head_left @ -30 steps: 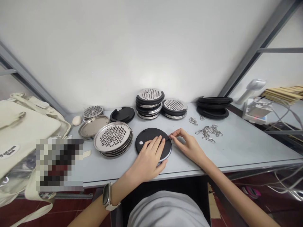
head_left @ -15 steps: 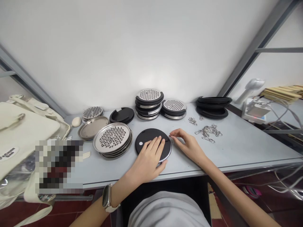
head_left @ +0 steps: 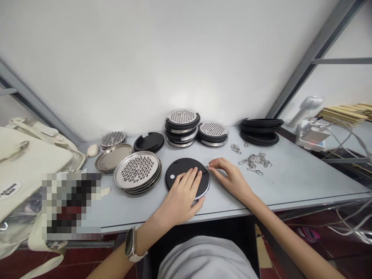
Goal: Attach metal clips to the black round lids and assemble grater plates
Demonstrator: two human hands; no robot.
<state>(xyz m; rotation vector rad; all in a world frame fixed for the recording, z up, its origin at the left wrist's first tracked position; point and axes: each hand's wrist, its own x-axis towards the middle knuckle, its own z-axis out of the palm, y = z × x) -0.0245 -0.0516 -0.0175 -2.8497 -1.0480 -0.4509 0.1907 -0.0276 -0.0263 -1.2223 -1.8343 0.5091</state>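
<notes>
My left hand [head_left: 186,190] lies with fingers stretched out over a round black disc [head_left: 177,166] on the table, pressing flat on its top. The disc has a white dot near its left side and a silvery rim showing at the lower right. At the disc's right edge, my right hand [head_left: 228,176] pinches a small shiny metal clip [head_left: 208,167] between thumb and fingertips; most of it is hidden. Left of the disc stands a stack of round metal grater plates [head_left: 136,170]. To the right lies a loose pile of metal clips [head_left: 255,161].
Behind stand stacked graters in black holders [head_left: 182,126], another such stack [head_left: 213,133], black holders [head_left: 148,142] and black rings [head_left: 260,131]. Plain metal plates [head_left: 114,157] sit further left. A cream bag [head_left: 35,155] crowds the left edge; a scanner [head_left: 309,108] stands at the right.
The view has shifted very slightly. Both hands keep nearly the same places, the left on the black disc and the right pinching at its edge.
</notes>
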